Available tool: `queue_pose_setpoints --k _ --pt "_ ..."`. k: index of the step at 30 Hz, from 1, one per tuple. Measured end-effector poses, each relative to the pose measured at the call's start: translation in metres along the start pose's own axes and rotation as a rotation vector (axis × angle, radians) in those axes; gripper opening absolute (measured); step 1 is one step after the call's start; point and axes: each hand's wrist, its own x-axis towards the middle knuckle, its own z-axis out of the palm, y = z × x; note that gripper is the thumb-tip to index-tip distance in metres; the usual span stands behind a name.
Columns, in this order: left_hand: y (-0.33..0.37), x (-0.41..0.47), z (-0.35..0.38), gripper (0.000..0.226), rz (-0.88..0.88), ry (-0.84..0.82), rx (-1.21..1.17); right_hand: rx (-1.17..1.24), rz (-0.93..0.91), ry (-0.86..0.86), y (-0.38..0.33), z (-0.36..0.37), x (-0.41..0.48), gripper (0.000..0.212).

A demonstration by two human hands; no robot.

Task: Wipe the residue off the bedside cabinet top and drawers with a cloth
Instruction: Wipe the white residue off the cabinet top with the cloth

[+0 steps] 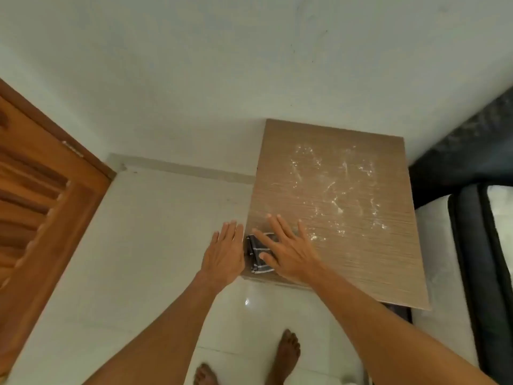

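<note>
Both hands are spread flat: the right hand [287, 250] presses a folded dark cloth [258, 255] onto the cabinet top [361, 245] at its near left corner, probably to start wiping toward the white residue [337, 190]; the left hand [224, 252] hovers empty beside that edge.

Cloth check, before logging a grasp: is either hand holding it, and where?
Neither grips it. The right hand lies flat on the cloth; the left hand hovers open.
</note>
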Motion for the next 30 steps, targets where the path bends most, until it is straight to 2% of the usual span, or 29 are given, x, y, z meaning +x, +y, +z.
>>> queue_pose_setpoints --k 3,7,11,15,22,27,30 --pt "-0.009 0.01 0.016 0.062 0.008 -0.001 -0.001 -0.062 -0.039 -0.008 0.004 0.019 0.011 0.079" --pt "-0.018 0.015 0.031 0.06 0.051 0.019 0.01 -0.056 -0.07 0.039 0.01 0.037 0.014 0.07" --pt "-0.018 0.021 0.032 0.059 0.064 0.029 -0.001 -0.06 -0.149 0.069 0.021 0.04 0.016 0.074" --pt "-0.012 0.029 0.031 0.056 0.077 0.032 -0.028 -0.084 -0.212 0.14 0.031 0.049 0.011 0.069" --pt "-0.003 0.037 0.033 0.055 0.085 0.063 -0.041 -0.21 -0.248 0.231 0.031 0.057 0.01 0.065" --pt "0.002 0.05 0.025 0.049 0.059 0.113 -0.092 -0.099 -0.249 0.318 0.029 0.066 0.014 0.052" --pt "0.008 0.065 0.013 0.046 0.057 0.154 -0.123 -0.044 -0.247 0.366 0.043 0.057 0.03 0.062"
